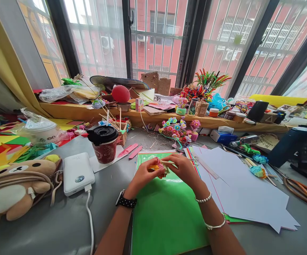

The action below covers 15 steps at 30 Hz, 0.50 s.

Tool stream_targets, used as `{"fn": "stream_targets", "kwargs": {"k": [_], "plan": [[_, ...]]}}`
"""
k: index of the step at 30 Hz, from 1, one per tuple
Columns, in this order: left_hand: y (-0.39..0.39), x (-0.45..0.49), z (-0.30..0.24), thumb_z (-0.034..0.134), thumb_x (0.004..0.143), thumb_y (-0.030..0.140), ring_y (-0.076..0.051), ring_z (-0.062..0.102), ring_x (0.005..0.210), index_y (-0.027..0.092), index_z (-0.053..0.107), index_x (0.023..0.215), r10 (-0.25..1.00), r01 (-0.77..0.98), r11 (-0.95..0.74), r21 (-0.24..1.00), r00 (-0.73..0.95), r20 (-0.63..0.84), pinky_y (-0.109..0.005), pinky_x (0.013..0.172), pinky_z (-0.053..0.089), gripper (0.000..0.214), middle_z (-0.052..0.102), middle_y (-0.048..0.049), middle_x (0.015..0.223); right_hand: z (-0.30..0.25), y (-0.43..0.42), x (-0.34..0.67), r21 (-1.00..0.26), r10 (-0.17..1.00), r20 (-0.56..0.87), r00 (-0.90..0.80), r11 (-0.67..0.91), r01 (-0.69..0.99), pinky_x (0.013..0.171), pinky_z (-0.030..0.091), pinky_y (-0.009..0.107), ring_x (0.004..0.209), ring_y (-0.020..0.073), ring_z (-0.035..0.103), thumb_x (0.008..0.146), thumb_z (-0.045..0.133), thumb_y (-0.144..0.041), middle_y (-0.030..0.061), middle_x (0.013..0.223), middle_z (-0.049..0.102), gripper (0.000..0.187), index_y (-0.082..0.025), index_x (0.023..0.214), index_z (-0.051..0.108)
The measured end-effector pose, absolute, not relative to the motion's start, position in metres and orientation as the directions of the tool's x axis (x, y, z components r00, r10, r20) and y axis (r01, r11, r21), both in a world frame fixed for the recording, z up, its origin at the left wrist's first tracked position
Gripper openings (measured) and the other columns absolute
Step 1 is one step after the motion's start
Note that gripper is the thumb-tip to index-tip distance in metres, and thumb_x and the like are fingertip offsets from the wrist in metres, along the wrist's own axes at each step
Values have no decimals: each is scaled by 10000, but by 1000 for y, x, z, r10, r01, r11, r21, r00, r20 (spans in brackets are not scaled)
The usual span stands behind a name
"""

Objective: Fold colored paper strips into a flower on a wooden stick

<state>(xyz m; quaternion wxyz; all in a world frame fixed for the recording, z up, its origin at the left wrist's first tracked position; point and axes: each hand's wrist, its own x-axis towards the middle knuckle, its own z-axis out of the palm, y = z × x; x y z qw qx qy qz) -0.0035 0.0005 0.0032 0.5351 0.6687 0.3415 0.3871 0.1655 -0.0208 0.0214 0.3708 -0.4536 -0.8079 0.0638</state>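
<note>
Between the fingertips of both hands is a small folded paper piece (164,171) in yellow, pink, orange and pale green. My left hand (146,174) pinches it from the left, thumb and fingers closed. My right hand (183,169) grips its right side with bent fingers, which cover part of it. Both hands are over the far part of a green sheet (169,216) lying on the grey desk. Left of them are pink paper strips (135,151). To the right, a ruler (206,168) and scissors (194,161) lie on white paper (238,184).
A lidded coffee cup (104,147), a white power bank (78,173) with its cable and a plush bear (18,187) stand to the left. Handmade flowers (174,129) and a tissue box (224,135) are at the back. A dark blue bottle (288,147) is at right.
</note>
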Motion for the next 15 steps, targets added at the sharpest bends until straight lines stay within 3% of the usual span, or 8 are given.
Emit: {"fn": "stream_targets", "kwargs": {"k": [9,15], "plan": [[-2,-4,4,622,654,404,-200,606,681,136,603,866,871,99,-229,968,464,158,-298,652,453,342,663,-68,709,23,-24,158,-391,809,516,-281,515,763,600,407,222,679,141,583,786,556,-174,17,762,655,87,-192,813,636],[4,-6,3,623,629,467,-204,588,745,136,612,825,861,123,-231,965,487,145,-290,678,444,384,637,-58,774,19,-23,154,-272,780,554,-293,502,821,587,411,228,679,159,587,735,605,-134,41,748,647,52,-171,759,633]]}}
